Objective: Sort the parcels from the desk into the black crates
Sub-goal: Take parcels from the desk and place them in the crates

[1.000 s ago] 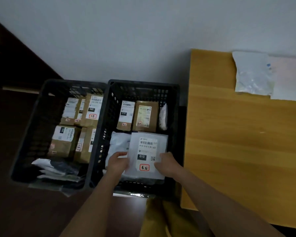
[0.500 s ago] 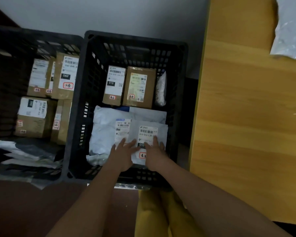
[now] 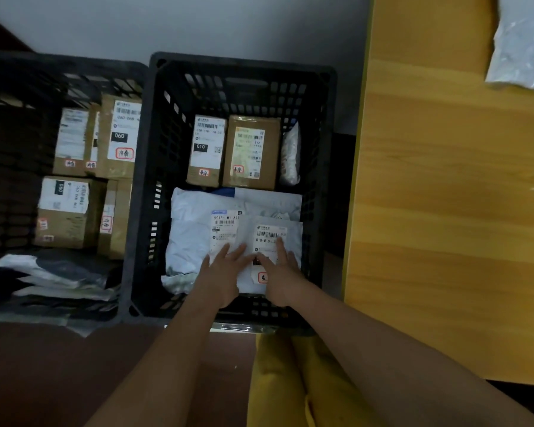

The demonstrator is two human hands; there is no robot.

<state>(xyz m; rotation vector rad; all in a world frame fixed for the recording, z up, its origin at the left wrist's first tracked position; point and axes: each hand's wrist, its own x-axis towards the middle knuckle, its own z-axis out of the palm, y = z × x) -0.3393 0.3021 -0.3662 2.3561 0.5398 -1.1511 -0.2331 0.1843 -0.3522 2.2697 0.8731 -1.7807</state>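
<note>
Wooden desk [image 3: 444, 211] at right, one white bag [image 3: 524, 47] on far corner. Two black crates: left crate [image 3: 28, 75], right crate [image 3: 244, 69]. In right crate, grey mailer parcel [image 3: 293, 229] lies flat over bigger white mailer [image 3: 191, 229]. Left hand [image 3: 225, 272] and right hand [image 3: 282, 275] rest flat on it, fingers straight, slightly spread.

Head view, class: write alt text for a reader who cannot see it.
Both hands, left and right, press a white mailer flat onto other mailers in the right black crate, behind which stand two brown boxes. A left crate holds more boxes, and a bag lies on the desk.
</note>
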